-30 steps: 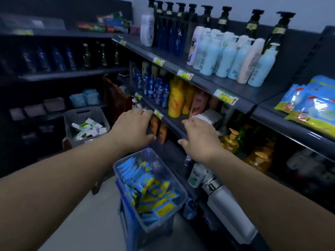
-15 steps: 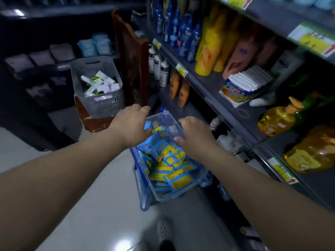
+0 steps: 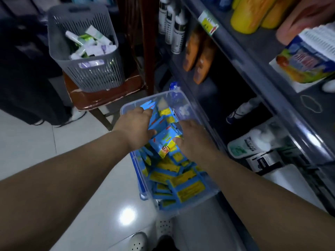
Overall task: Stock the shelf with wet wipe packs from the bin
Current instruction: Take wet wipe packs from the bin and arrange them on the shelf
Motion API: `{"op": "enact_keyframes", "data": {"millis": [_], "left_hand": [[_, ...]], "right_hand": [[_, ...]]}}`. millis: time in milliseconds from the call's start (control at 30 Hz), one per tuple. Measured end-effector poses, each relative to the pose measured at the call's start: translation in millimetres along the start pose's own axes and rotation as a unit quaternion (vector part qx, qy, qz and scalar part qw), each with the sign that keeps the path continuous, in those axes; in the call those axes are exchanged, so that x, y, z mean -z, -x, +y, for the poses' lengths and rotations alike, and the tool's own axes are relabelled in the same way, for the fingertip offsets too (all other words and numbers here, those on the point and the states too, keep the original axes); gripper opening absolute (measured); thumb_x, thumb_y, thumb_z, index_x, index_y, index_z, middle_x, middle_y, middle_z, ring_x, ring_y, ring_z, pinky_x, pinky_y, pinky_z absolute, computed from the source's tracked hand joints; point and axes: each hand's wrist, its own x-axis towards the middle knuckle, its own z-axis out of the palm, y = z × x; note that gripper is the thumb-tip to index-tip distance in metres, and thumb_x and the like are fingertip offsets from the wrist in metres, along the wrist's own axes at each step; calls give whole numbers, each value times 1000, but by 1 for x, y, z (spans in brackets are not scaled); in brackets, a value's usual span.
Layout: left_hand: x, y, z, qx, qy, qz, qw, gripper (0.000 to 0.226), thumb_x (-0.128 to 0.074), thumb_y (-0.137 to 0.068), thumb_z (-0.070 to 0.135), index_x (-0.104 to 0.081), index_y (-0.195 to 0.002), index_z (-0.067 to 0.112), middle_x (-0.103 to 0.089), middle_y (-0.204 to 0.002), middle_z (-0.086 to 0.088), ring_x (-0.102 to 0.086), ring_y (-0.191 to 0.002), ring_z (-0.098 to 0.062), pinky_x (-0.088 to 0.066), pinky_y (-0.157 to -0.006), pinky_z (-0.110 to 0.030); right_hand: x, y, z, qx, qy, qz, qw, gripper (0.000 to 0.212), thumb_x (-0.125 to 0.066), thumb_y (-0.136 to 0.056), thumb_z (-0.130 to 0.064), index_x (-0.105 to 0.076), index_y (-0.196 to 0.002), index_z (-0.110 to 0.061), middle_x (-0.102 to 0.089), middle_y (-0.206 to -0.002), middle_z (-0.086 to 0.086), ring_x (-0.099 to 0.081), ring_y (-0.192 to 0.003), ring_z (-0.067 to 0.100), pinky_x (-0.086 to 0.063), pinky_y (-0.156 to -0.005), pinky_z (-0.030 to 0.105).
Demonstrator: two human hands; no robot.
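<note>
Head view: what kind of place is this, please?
Probably a small shop aisle: a shelf with a price tag on its front edge, rows of bottles, and a clear bin of blue wet wipe packs.

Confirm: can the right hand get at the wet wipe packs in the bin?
Probably yes. The bin has no lid, and the right hand is among the wet wipe packs; the left hand, on the other side, leaves its way free.

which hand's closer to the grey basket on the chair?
Left. The left hand is in the clear bin on the side toward the grey basket; the right hand is at the bin's opposite side, farther off.
</note>
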Motion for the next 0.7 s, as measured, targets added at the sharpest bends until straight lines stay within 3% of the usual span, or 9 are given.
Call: {"op": "enact_keyframes", "data": {"millis": [333,467,700], "left_hand": [[-87,-64,-15,16,-2,-58,998,54,-57,-91,34,-41,-139,13,-47,-122,-18,-51,-113,-39,-46,-86,-41],[-107,-74,-26,49,0,-84,995,50,-59,-89,33,-44,-130,10,-47,-121,-18,-52,-111,-40,-45,-85,-42],[-120,-86,-36,61,26,-49,997,52,-65,-86,30,-43,-130,12,-47,-122,-15,-52,-110,-39,-44,-86,-42]], "right_hand": [[-85,-76,24,-29,-49,-39,998,68,-59,-91,-40,-29,-147,-14,-39,-145,11,-37,-131,32,-34,-105,40],[-104,-91,30,-28,-59,-49,997,70,-59,-91,-41,-27,-147,-14,-40,-144,11,-38,-131,32,-35,-104,41],[-131,-108,32,-47,-72,-69,994,85,-69,-83,-44,-23,-148,-15,-39,-144,10,-38,-131,32,-38,-105,45]]}}
